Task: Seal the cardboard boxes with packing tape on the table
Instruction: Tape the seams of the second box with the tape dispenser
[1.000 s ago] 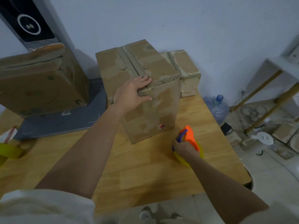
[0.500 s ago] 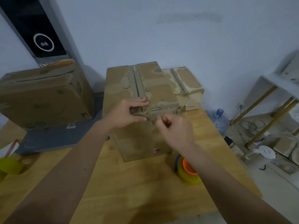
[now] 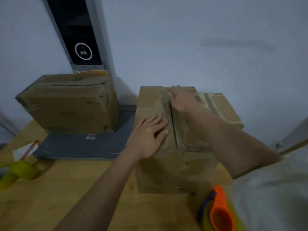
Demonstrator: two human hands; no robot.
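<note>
Both hands flat on box top, pressing along the centre seam

Left hand (image 3: 147,135) open, palm down on the left flap; right hand (image 3: 182,100) at 1 o'clock from it, fingers straight, reaching toward the far end of the seam. Box (image 3: 166,167) stands upright mid-table (image 3: 66,189), worn and scuffed; looks stiff but light, probably slides if pushed, so hold by the top flaps near the seam. Tape dispenser (image 3: 218,212) on the table at 5 o'clock from the box, untouched. Second box (image 3: 70,105) at 10 o'clock, a smaller box (image 3: 223,109) behind at 2 o'clock.
</note>
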